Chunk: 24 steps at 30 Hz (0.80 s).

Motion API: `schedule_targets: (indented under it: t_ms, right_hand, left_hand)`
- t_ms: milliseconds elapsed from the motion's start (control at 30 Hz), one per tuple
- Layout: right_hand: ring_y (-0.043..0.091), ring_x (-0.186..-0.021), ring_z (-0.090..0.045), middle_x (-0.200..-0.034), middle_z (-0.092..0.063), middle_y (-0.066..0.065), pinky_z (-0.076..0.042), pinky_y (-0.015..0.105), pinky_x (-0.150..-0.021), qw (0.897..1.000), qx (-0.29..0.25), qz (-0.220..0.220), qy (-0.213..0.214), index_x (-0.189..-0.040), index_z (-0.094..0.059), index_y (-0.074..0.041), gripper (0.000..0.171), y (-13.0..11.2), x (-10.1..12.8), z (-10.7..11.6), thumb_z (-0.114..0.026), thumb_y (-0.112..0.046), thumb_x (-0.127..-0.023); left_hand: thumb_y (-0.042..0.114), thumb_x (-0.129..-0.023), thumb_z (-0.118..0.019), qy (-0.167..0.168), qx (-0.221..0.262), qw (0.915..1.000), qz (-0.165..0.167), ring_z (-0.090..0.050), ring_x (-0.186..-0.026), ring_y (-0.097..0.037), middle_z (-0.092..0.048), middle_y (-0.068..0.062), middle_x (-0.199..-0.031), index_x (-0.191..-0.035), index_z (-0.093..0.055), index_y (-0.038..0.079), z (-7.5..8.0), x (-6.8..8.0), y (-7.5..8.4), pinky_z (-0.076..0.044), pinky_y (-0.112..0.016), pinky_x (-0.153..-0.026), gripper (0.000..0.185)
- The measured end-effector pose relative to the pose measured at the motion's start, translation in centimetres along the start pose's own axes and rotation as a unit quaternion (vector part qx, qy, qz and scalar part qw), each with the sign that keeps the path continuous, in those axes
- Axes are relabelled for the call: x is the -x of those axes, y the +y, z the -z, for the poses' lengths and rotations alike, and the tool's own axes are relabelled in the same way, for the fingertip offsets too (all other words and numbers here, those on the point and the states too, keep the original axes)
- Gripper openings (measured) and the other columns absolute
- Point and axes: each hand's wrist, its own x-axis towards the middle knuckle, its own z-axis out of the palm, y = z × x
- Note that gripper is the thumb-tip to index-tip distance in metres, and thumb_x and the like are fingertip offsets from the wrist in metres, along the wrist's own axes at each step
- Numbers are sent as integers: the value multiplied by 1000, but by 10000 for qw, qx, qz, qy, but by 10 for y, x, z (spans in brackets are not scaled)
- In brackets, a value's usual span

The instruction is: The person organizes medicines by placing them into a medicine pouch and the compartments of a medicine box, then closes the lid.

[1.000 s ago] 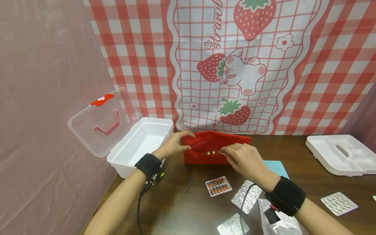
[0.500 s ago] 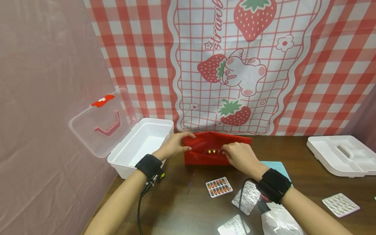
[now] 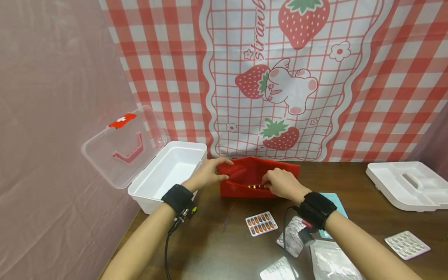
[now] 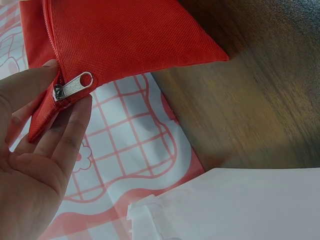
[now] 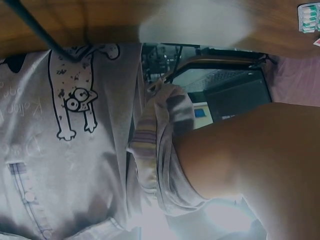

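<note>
Left hand (image 3: 207,174) pinches the near left end of a flat red woven-fabric zip pouch (image 3: 245,175), thumb and fingers closed on the cloth beside the silver metal zipper pull (image 4: 73,85); the left wrist view shows the pull lying between the thumb and the fingers (image 4: 60,135). Right hand (image 3: 281,182) sits to the right of it at the pouch's open mouth, fingers curled down at the slot, where a strip of yellow and red pills (image 3: 254,186) shows just at its fingertips; whether the fingers actually grip the strip cannot be told. The right wrist view shows only the person's arm and printed shirt.

Left of the left hand stands a white plastic first-aid box (image 3: 168,171), its clear lid (image 3: 122,146) with a red cross tab thrown back. Toward the body from the right hand, on the dark wooden table (image 3: 217,249), lie a blister pack of orange and dark capsules (image 3: 261,223), two silver foil blister sheets (image 3: 292,237) (image 3: 278,269) and a thin red stick (image 3: 226,219). A pale blue card (image 3: 332,204) lies partly under the right wrist. Well to the right of the right hand rests a white plastic insert tray (image 3: 407,184), and nearer the body a clear blister sheet (image 3: 407,244).
</note>
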Motion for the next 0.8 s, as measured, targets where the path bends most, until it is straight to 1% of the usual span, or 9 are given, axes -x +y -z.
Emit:
schedule_targets:
  t_ms: [133,300,600,700,800]
  right_hand:
    - [15,-71,-60,-78,-69,0,-52,35,-64,9997,-165,-6,-170,-82,-73,-11,18,1,-1,-1,-61,1,-76]
    - [17,-73,-61,-80,-69,2,-53,37,-66,9997,-170,-36,-185,-84,-73,-10,17,1,-2,0,-61,0,-76]
    - [14,-69,-58,-80,-68,1,-52,35,-63,9999,-71,-63,-35,-87,-72,-11,19,1,2,4,-60,-1,-76]
    - [14,-68,-58,-79,-68,-1,-51,34,-61,10000,9,-42,74,-87,-72,-12,17,-2,6,8,-62,-5,-77]
    - [13,-68,-58,-79,-67,-1,-50,34,-59,9997,71,43,246,-88,-71,-12,13,-5,11,11,-64,-9,-78]
  left_hand:
    - [10,-78,-70,-3,27,10000,46,-52,-78,-19,-61,-4,-107,-116,-59,16,0,0,1,-42,-22,-63,40]
    - [10,-79,-70,-33,56,9999,86,-52,-76,-21,-61,-5,-106,-117,-58,16,0,-1,1,-42,-23,-61,40]
    - [10,-79,-70,5,62,10000,3,-51,-76,-18,-61,-5,-107,-117,-58,14,0,-2,2,-41,-22,-62,41]
    - [10,-79,-70,-3,56,10000,14,-49,-72,-18,-61,-5,-107,-117,-58,14,0,-2,2,-40,-22,-60,41]
    - [10,-79,-70,-1,57,10000,51,-49,-73,-18,-60,-5,-107,-118,-58,14,0,-1,2,-40,-22,-61,41]
